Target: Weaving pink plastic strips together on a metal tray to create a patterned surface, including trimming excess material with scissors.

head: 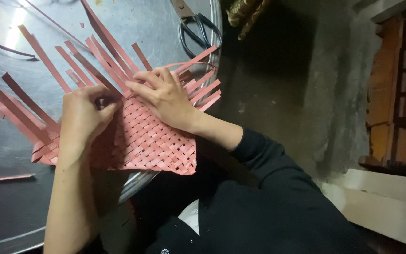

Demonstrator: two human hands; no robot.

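A woven mat of reddish-pink flat strips point(151, 141) lies on a round metal table point(5, 141), with loose strip ends point(104, 51) fanning out past its far and left edges. My left hand point(83, 117) pinches a strip at the mat's upper left edge, fingers curled around it. My right hand point(163, 96) lies flat on the weave beside it, fingers spread and pressing the strips down near the unwoven ends. A black sleeve covers my right forearm.
Black-handled scissors point(200, 33) lie at the table's far right rim. Single loose strips point(5, 178) rest on the metal at the left. To the right, a dim concrete floor, a wooden frame point(400, 94) and a pale ledge point(381, 197).
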